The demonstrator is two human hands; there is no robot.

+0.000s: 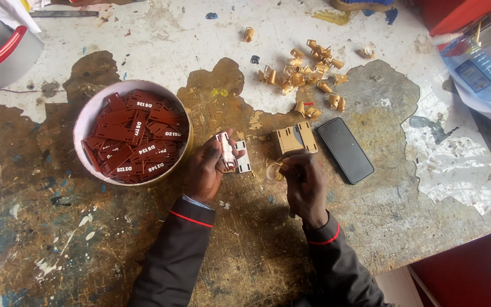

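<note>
Peeling a tan backing film from a small plastic tag, a person works at a battered, paint-flaked surface (58, 227) seen from above. The left hand (207, 170) is closed around the tag (226, 152), a reddish-brown piece with a pale face, thumb and fingers pinching its long edges so it stands tilted off the surface. The right hand (302, 182) is curled tight, its fingertips nipping a thin curl of tan film (275, 170) that seems to trail from the tag; whether it is already free of it cannot be told.

Judged from this grip, the step goes best with the tag held firm by its edges, the film drawn off low and steadily along its length rather than jerked, and fingers kept off the freshly bared face.

The tag sits at about 1 o'clock from the left hand's middle, in its fingertips, and at roughly 10 o'clock from the right hand, near it. A round white tub (86, 122) of finished reddish-brown tags lies at 9 to 10 o'clock of the left hand. A scatter of curled tan peelings (305, 71) lies at 12 o'clock, a tan slotted block (295, 138) just above the right hand, and a dark phone (345, 150) at its 2 o'clock.
</note>
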